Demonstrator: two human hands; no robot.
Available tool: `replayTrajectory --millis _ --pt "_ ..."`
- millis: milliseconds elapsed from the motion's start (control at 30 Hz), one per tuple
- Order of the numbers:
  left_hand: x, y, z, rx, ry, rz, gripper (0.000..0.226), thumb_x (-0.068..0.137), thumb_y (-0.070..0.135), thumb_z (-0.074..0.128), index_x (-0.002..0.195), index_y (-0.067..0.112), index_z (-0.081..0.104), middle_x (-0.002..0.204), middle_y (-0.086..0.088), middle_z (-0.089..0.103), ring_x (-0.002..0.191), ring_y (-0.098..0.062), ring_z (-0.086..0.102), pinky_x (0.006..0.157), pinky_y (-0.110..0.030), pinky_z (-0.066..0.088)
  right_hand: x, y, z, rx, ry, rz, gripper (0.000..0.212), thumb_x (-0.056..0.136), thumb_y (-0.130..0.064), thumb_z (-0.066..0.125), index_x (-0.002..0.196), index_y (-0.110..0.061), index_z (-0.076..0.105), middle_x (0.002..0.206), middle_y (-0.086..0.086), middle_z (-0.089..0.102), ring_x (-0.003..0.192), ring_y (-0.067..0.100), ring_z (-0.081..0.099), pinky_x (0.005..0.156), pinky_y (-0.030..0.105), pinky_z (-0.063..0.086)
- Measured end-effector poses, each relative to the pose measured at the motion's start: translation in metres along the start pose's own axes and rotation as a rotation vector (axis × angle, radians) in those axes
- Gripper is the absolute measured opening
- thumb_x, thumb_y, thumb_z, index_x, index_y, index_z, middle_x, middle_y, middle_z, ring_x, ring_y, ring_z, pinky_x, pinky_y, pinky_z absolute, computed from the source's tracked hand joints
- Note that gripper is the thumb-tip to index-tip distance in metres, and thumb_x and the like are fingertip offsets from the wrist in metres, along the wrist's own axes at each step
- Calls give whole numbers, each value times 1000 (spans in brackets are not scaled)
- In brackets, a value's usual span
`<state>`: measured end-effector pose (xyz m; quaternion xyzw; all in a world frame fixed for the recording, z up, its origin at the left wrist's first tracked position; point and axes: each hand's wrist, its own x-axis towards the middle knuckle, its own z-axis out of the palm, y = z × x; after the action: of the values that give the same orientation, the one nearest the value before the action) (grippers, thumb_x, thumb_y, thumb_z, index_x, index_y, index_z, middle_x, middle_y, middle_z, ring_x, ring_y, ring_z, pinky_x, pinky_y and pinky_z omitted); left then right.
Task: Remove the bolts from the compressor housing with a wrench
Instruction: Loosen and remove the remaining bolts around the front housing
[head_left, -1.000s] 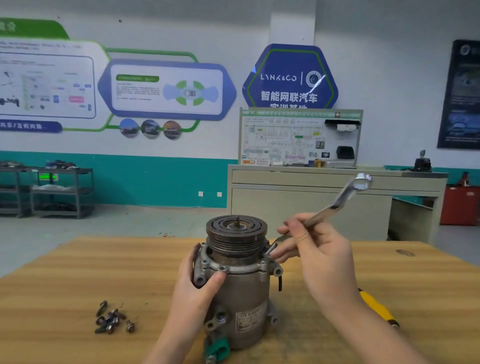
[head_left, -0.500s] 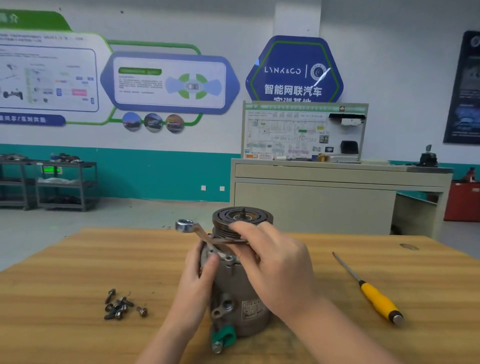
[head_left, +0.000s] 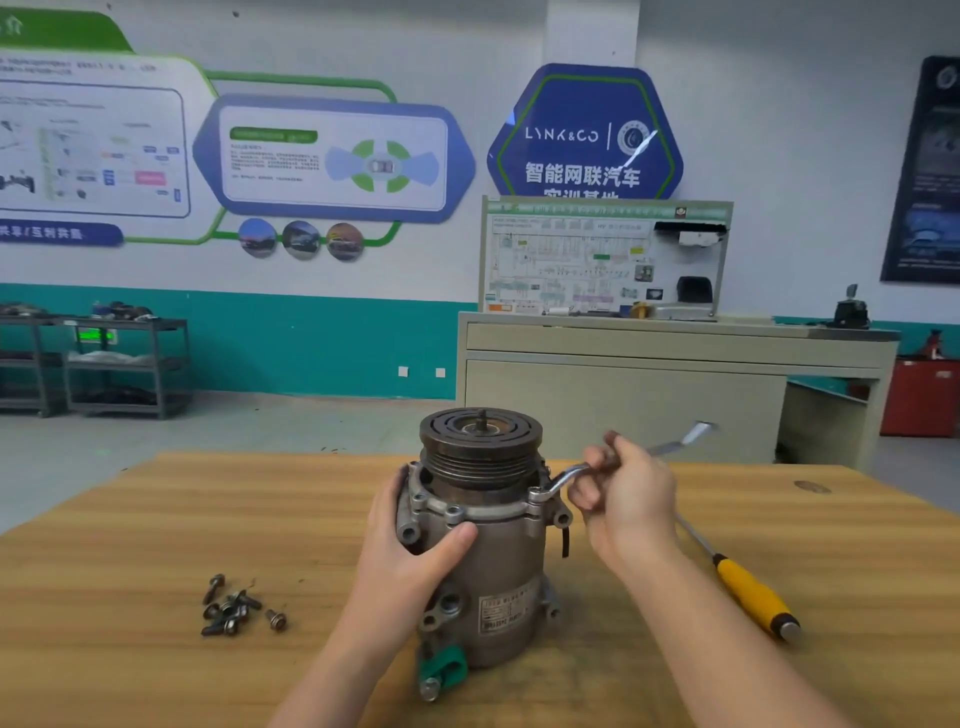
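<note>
A grey compressor (head_left: 498, 582) stands upright on the wooden table (head_left: 130, 545), its dark grooved pulley on top. My left hand (head_left: 410, 551) grips the housing's left side, thumb across the front just under the flange. My right hand (head_left: 623, 499) holds the shaft of a silver wrench (head_left: 566, 475). The wrench's near end sits on a bolt (head_left: 537, 496) at the flange's right side, and its far end points up and right past my fingers.
Several loose bolts (head_left: 234, 608) lie in a pile on the table left of the compressor. A yellow-handled screwdriver (head_left: 748, 597) lies to the right, behind my right forearm. A beige cabinet (head_left: 649, 384) stands beyond the table's far edge.
The wrench swung from over the compressor's left side back to the right. Its end now sits on the right flange bolt. My left hand kept its hold on the housing.
</note>
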<state>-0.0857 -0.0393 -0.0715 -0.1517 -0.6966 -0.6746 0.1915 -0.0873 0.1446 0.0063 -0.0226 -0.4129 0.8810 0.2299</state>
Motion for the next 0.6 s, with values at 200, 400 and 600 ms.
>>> replayTrajectory --millis 200,400,600 --pt "2 5 -1 -74 -7 -15 94 46 64 77 129 45 37 133 16 52 113 8 54 80 -8 47 23 -21 7 -92 -212 365 29 103 -19 33 82 -7 48 51 7 56 32 11 44 32 16 34" --pt "6 5 -5 16 -39 -21 118 41 65 77 145 36 27 142 12 39 125 -5 45 100 -25 42 5 -34 -11 -83 -286 -18 23 105 -17 33 88 -8 46 67 13 68 57 24 69 49 27 55" --pt "4 8 -3 105 -22 -12 125 40 70 73 149 29 26 137 11 34 122 -4 44 96 -22 38 -29 -21 -13 -385 -349 -492 18 97 -27 44 84 -32 55 77 6 70 58 27 70 51 26 55"
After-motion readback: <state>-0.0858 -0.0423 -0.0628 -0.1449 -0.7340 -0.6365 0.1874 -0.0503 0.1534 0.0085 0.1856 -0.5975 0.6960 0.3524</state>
